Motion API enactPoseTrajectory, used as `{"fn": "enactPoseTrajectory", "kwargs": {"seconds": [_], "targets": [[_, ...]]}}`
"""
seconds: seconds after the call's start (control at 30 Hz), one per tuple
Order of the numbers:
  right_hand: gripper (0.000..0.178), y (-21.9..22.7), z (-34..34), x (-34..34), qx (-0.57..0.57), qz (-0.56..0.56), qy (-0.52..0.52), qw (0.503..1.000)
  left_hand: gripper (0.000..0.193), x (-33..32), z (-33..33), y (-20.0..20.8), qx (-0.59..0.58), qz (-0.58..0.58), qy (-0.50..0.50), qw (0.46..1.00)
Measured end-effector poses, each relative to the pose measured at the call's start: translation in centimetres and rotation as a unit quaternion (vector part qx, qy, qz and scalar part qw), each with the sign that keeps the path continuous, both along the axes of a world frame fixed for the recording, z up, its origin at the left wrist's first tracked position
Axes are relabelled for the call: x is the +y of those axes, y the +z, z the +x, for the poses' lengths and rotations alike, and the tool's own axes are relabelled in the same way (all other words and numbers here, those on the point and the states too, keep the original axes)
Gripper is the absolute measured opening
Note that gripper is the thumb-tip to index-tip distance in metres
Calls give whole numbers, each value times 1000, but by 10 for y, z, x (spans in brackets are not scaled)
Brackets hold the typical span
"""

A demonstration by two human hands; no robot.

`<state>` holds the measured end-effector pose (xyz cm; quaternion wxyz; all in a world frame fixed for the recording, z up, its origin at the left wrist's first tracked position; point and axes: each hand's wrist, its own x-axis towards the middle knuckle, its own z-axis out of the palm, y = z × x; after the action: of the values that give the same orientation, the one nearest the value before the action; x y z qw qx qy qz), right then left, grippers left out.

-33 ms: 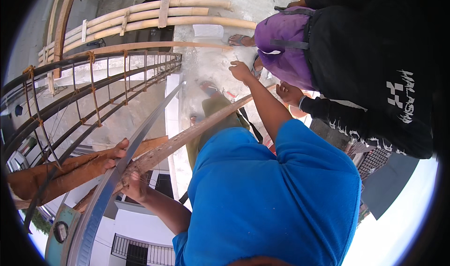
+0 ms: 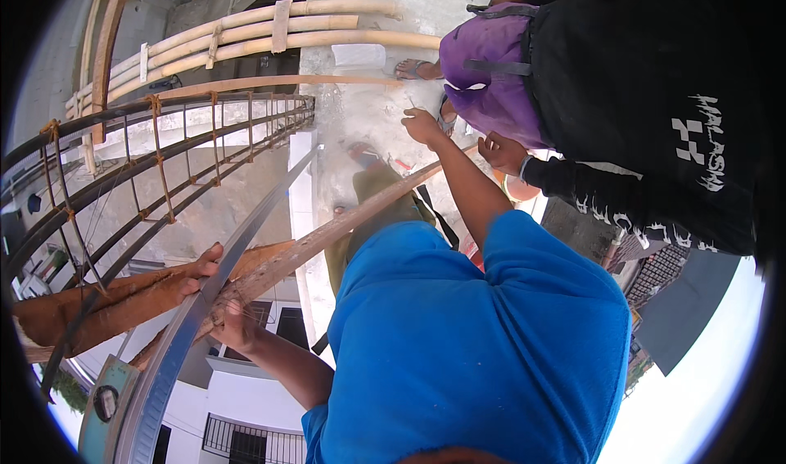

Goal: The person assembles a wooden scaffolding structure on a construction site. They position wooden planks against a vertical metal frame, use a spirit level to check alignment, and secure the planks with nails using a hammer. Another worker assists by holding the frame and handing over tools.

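Observation:
My left hand (image 2: 235, 326) is closed around a rough wooden pole (image 2: 352, 220) that slants up to the right. Crossing it is a long shiny metal straightedge (image 2: 260, 220), with a teal spirit level (image 2: 108, 403) along its near end. More fingers (image 2: 209, 266) grip beyond the straightedge, beside a brown board (image 2: 115, 300); whose they are I cannot tell. Farther right, my right hand (image 2: 422, 126) is stretched out above the concrete floor, fingers pinched together. Something thin seems to stick out of them, too small to name.
A long cage of tied steel bars (image 2: 155, 153) runs along the left. Bamboo poles (image 2: 246, 40) joined by wood pieces lie beyond it. At right stands a co-worker in a black top (image 2: 647, 104) and purple shorts (image 2: 491, 63), one hand (image 2: 503, 153) near my right arm.
The view has shifted slightly. The co-worker's black sleeve sits a little lower. My hands, the pole and the straightedge keep about the same places.

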<state>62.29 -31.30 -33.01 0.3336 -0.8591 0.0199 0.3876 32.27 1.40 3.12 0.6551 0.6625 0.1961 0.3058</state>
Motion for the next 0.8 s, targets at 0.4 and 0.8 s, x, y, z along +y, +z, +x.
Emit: {"fn": "enactPoseTrajectory", "kwargs": {"seconds": [0.4,0.8], "targets": [[52,73,-162,-184,-164,-54,-205,963,67,33,-1,-10,-42,-6,-133,990],[42,-70,-650,-254,247,-204,41,946,51,36,-22,-6,-19,2,-144,989]]}}
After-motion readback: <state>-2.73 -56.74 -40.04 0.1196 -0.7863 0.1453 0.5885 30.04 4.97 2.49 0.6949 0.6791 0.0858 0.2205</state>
